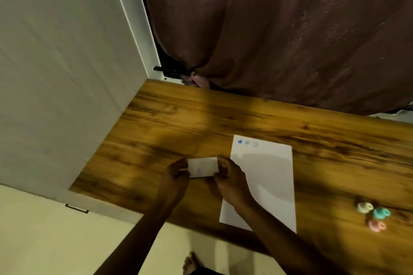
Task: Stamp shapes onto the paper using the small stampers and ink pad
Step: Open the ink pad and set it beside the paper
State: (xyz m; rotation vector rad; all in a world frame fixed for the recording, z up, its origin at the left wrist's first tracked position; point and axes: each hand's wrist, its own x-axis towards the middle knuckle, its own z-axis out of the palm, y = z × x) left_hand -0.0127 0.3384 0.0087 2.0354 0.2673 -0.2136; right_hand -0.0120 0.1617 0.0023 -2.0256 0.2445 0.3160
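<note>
A white sheet of paper (266,176) lies on the wooden table (201,118), with three small blue stamped marks (247,142) along its far edge. Just left of the sheet, my left hand (175,176) and my right hand (230,176) hold a small white rectangular box (203,166) between them, one hand at each end, slightly above the tabletop. The box looks like the ink pad, though the picture is blurred. Three small stampers (372,215), one white, one teal and one pink, rest on the table at the right, away from both hands.
A white wall or cabinet side (67,73) borders the table on the left. A brown curtain (279,29) hangs behind the far edge. The near table edge runs diagonally, with pale floor and a bare foot (190,263) below it.
</note>
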